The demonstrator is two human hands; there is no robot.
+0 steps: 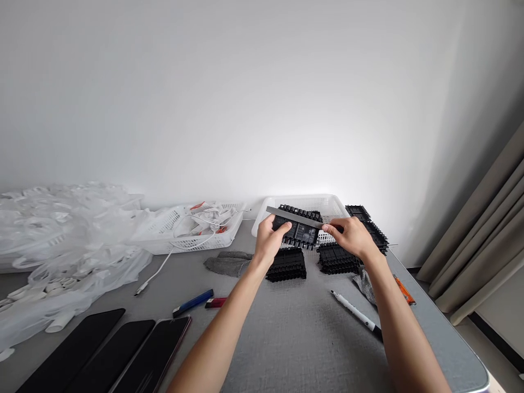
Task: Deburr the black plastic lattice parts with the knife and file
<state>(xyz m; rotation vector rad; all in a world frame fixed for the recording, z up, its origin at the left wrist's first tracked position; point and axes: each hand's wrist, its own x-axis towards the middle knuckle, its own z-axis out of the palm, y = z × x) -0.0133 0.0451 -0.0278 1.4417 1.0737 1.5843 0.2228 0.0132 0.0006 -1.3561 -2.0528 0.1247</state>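
My left hand (270, 239) is closed round the left end of a black ribbed plastic part (303, 236), raised above the table and tilted. A flat grey metal strip (301, 218), maybe a file or a ruler, lies slantwise across that part. Its right end is pinched between the thumb and fingers of my right hand (349, 234). Below the hands, on the table, are two stacks of similar black parts, a left stack (287, 265) and a right stack (338, 258). A white basket (262, 210) stands behind, partly hidden by the raised part.
More black parts (368, 225) lie at the back right. A white marker (352, 308), an orange-handled item (405, 290) and grey gloves (229, 265) rest nearby. Leftward are a blue cutter-like item (193, 303), phones (153, 349), another basket (196, 245) with a cable, and plastic bags (73, 234).
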